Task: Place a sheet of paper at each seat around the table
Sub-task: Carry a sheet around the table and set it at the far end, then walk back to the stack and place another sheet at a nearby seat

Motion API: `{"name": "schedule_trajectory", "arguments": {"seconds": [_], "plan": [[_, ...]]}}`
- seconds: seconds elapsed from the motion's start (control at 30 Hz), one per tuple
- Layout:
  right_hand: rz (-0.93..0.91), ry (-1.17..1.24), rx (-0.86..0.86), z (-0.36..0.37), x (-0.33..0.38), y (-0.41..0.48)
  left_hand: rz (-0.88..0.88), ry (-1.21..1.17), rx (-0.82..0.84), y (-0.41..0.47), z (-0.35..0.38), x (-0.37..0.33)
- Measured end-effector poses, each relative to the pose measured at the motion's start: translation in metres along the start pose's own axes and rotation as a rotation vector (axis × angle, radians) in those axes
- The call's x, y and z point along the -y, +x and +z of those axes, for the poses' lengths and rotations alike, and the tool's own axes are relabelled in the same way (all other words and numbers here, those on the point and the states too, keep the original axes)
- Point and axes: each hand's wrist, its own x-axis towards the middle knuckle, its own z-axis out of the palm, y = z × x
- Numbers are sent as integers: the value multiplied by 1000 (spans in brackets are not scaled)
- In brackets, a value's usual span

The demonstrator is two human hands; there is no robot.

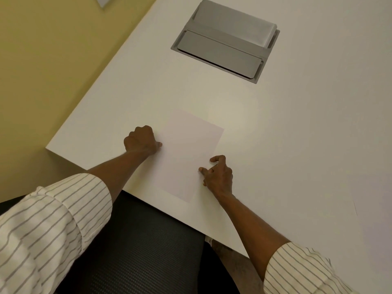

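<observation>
A white sheet of paper lies flat on the white table, close to the near edge and in front of a black chair. My left hand is curled into a fist at the sheet's left edge, thumb pressed onto the paper. At the sheet's right edge, my right hand has its fingers loosely bent and apart, one fingertip touching the paper and the thumb lifted off it.
A grey metal cable hatch with closed flaps is set into the tabletop farther in. The table's corner is at the left, with yellow floor beyond. A faint paler patch at the far right may be another sheet.
</observation>
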Motion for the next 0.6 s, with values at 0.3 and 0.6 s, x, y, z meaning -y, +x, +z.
{"name": "schedule_trajectory", "arguments": {"seconds": [0.3, 0.6], "plan": [[15, -111, 78, -49, 0, -32, 124, -78, 165, -58, -36, -11], [-43, -66, 233, -118, -3, -82, 486, -107, 258, -150, -53, -59]]}}
